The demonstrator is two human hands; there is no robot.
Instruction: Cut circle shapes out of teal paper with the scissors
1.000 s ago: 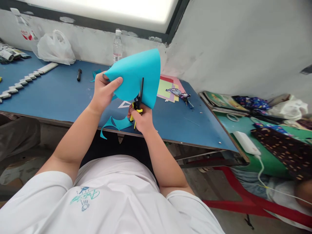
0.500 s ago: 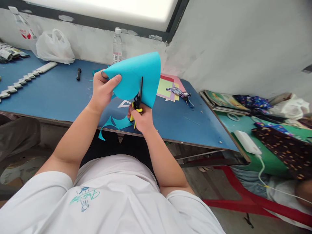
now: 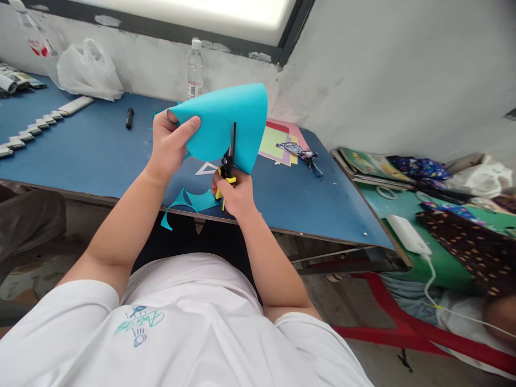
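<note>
Near the tabletop's point(image 3: 290, 199) front edge, turn blue paper point(image 3: 215, 121) pinched in the left hand point(image 3: 168, 141) toward scissors point(image 3: 228, 163) the right hand point(image 3: 238, 194) grips.

middle bottle point(image 3: 195, 67) partly hidden by turquoise paper point(image 3: 246, 123), zigzag strip point(image 3: 42, 123) cut off at left

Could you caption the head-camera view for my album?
Left hand grips blue paper; right hand holds scissors to it.
</note>
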